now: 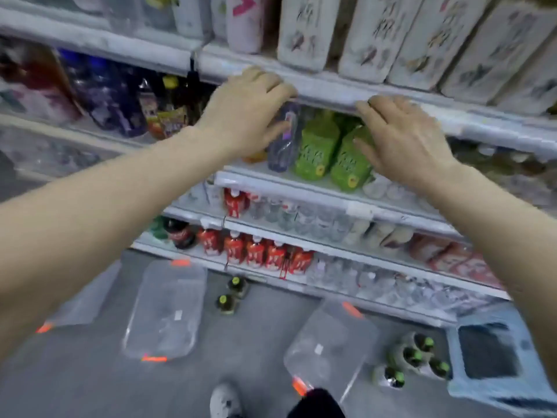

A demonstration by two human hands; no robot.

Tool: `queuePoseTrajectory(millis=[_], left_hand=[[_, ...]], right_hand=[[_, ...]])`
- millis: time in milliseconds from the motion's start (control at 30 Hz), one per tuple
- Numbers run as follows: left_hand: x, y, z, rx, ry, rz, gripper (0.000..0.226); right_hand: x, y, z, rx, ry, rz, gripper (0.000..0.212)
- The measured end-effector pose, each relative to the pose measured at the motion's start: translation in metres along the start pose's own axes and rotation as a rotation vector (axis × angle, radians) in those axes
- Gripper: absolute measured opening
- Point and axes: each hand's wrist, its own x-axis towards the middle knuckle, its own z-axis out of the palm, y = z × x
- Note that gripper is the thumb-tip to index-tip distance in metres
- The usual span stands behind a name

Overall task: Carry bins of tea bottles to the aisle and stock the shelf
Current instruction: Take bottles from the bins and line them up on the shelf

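Head view: both bare arms reach out to a middle shelf (pixel 271 181) of a drinks aisle; the picture is blurred.

The left hand (pixel 250 110) grasps a purple-tinted bottle (pixel 284 140) standing at the shelf's front, with its fingers curled over the bottle's top and its thumb against the side.

The right hand (pixel 401 137) lies over the tops of the green-labelled bottles (pixel 316 152) just beside the purple one, fingers spread and reaching under the edge of the shelf above. I cannot tell whether it grips a bottle or only touches them.

Tall white packs (pixel 391 34) stand on that upper shelf. Red-labelled bottles (pixel 256 251) line the lower shelves.

On the grey floor (pixel 90 381) below lie two clear bins (pixel 164 312) with orange latches, one towards the left and one towards the right, apart from each other. Neither shows bottles inside.

Two green-capped bottles (pixel 232 294) stand on the floor between the bins, close to the bottom shelf. A cluster of green-capped bottles (pixel 413 360) stands to the right of the right-hand bin, next to a pale blue stool (pixel 461 384).

A white shoe (pixel 224 399) shows at the bottom edge.
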Motion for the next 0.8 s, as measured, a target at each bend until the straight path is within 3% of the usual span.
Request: queuePoseTrajectory(millis=[433, 800], left_hand=[[-0.277, -0.019, 0.219, -0.311, -0.307, -0.37, 0.051], [-0.489, 0.039, 0.449, -0.558, -0.699, -0.778, 0.073]], right_hand=[[-0.095, -0.23, 0.24, 0.407, -0.403, -0.097, 0.055], [-0.216, -0.38, 0.481, 0.624, -0.89, 0.038, 0.068]])
